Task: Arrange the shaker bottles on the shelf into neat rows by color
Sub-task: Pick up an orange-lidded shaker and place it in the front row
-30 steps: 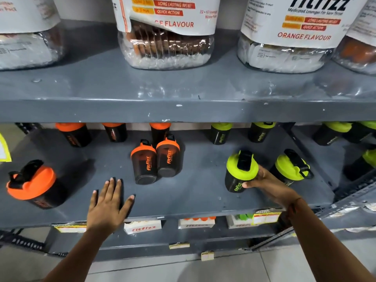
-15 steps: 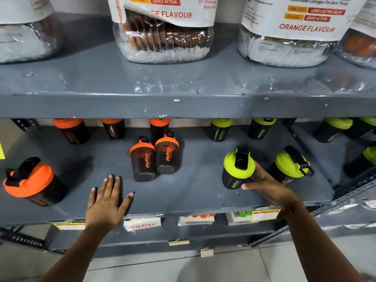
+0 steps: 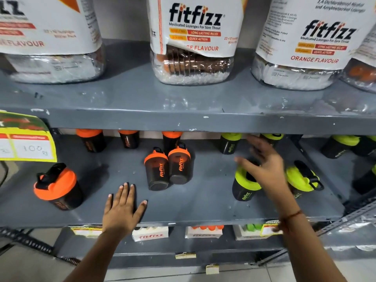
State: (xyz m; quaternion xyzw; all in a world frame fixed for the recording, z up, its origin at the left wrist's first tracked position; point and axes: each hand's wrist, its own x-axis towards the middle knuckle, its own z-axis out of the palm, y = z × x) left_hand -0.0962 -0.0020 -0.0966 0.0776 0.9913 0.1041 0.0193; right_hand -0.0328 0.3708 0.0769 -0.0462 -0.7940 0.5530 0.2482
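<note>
Black shaker bottles stand on the grey middle shelf (image 3: 203, 202). Orange-lidded ones are on the left: one near the front (image 3: 58, 187), a touching pair in the middle (image 3: 167, 167), and three along the back wall (image 3: 92, 140). Green-lidded ones are on the right: one at the front (image 3: 245, 185), another behind my wrist (image 3: 303, 178), and two at the back (image 3: 230, 142). My left hand (image 3: 122, 209) lies flat on the shelf's front, fingers spread. My right hand (image 3: 264, 159) hovers, blurred and open, above the front green bottle, holding nothing.
Large fitfizz lozenge jars (image 3: 193, 41) fill the upper shelf, whose front lip (image 3: 183, 121) overhangs the back row. A yellow price tag (image 3: 26, 147) hangs at the left. More green-lidded shakers (image 3: 341, 145) stand on the neighbouring shelf at right. Small fitfizz boxes (image 3: 150, 235) sit below.
My right hand has let go of the front green-lidded bottle and lifted up and back over it, fingers spread. The left hand stays flat. The camera has tilted upward.
</note>
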